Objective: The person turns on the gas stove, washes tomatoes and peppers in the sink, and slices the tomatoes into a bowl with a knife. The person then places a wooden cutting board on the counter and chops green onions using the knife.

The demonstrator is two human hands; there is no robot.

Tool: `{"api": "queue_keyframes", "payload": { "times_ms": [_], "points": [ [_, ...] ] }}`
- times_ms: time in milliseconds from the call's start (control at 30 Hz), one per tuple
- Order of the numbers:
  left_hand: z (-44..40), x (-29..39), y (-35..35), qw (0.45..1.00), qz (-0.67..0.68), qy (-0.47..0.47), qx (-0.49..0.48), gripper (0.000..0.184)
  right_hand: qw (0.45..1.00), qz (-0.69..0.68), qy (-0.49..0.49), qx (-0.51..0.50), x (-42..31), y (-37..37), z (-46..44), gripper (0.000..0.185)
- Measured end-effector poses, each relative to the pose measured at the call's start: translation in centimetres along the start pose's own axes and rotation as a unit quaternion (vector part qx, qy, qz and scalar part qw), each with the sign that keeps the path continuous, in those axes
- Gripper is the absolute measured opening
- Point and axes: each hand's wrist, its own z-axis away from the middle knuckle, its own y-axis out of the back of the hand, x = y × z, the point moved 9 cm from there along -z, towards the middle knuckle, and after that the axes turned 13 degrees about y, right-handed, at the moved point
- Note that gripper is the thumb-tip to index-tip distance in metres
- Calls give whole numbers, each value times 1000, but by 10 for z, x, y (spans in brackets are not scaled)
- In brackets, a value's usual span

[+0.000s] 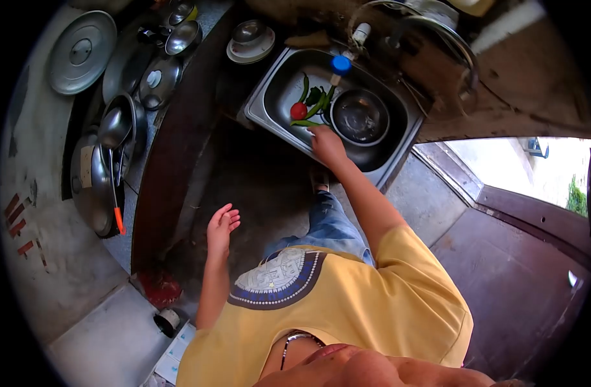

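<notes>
Upper centre: tomato (298, 111) and green peppers (317, 106) loose in sink (282, 93), left of steel bowl (360, 116); none visible inside it, handling looks early. Right hand (327, 143) curled near lowest pepper (302, 122), grip unclear; left hand (223, 224) loosely open, empty.

Metal lid (81, 58), round: far left of the grip. Pot lid (162, 85), white-knobbed: left of the grip, closer in. Ladle (115, 128), orange-ended: left of the grip. Small metal bowl (248, 31) on white dish (251, 53): left of and beyond the grip. Bright doorway (502, 160): right of the grip.
</notes>
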Motion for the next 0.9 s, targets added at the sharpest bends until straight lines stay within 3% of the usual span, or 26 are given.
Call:
{"api": "queue_keyframes", "payload": {
  "times_ms": [100,200,233,333,367,433,467,533,600,667,733,800,867,900],
  "points": [
    [-12,42,-45,999,-28,-10,-16,32,994,32,-46,-89,42,-58,-62,28],
    [-18,66,-74,997,-73,-13,-33,30,991,63,-46,-110,66,-102,-99,29],
    [-23,70,-77,996,-85,-14,-37,30,981,79,-68,-161,76,-120,-105,39],
    [-41,85,-89,994,-94,-13,-55,30,961,114,-80,-238,94,-146,-114,39],
    [-51,94,-96,993,-94,-9,-68,31,975,55,-101,-192,98,-143,-114,39],
    [-71,108,-118,992,-67,4,-107,35,984,-54,-138,-93,83,-113,-105,41],
    [-83,116,-136,990,-42,14,-133,39,981,-76,-165,-72,73,-96,-99,51],
    [-106,130,-179,981,33,52,-182,55,978,-111,-159,-74,39,-60,-95,58],
    [-120,142,-232,947,146,146,-247,66,964,-186,-182,-60,10,-32,-78,52],
    [-135,146,-271,909,179,211,-311,57,983,-98,-114,-104,-29,15,-78,47],
    [-152,126,-302,865,186,287,-366,49,993,17,-113,-19,-53,92,-87,50],
    [-151,123,-323,830,198,351,-386,44,975,93,-143,145,-67,166,-86,42],
    [-145,134,-341,810,215,395,-376,41,956,198,-82,202,-95,209,-122,35],
    [-142,138,-351,792,225,418,-383,41,959,237,-101,116,-86,201,-134,35]
  ]
}}
